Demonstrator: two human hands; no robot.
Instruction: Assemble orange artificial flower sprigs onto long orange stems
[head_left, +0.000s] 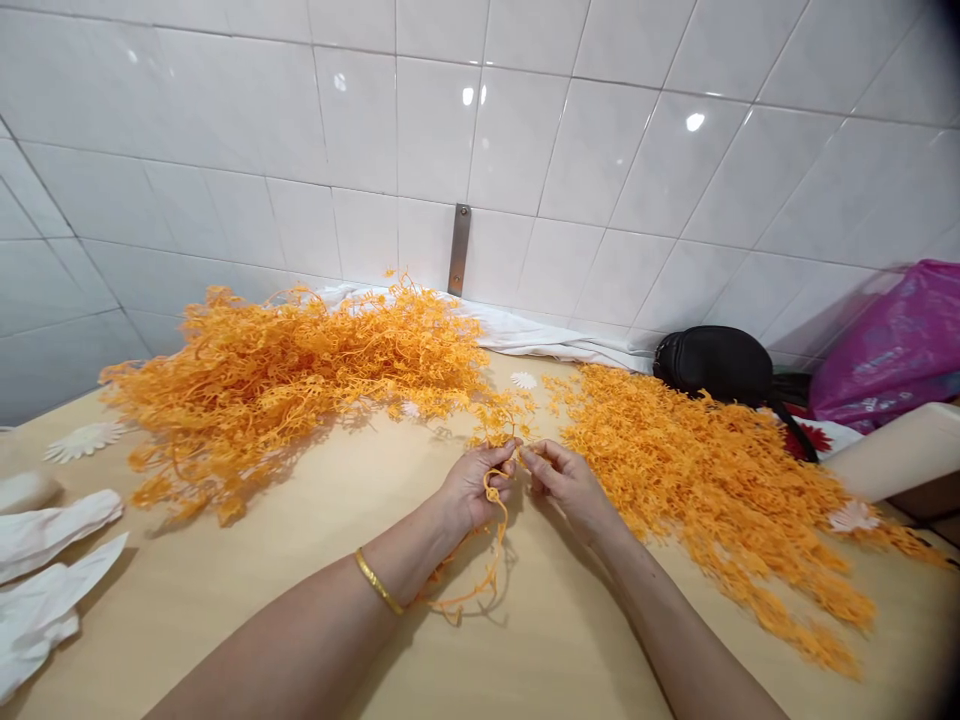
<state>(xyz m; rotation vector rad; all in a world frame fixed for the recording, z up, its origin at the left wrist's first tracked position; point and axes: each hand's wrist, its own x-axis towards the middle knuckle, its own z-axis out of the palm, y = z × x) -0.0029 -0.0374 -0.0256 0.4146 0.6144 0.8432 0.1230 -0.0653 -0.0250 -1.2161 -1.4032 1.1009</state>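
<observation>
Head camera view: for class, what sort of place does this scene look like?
Probably a small handicraft workroom, perhaps for artificial flowers: heaps of orange artificial sprigs lie on a pale wooden table, with white petal-shaped flower pieces nearby, against a white tiled wall.

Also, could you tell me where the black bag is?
In the head view, the black bag sits back right by the tiled wall, beside the pink bag.

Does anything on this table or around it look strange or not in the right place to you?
Mostly nothing looks wrong. The oddest thing is a bare metal strip standing upright on the white tiled wall, with nothing hanging from it. Also, a black pouch sits at the back of the table, close beside the orange sprigs, and looks out of place there.
</observation>
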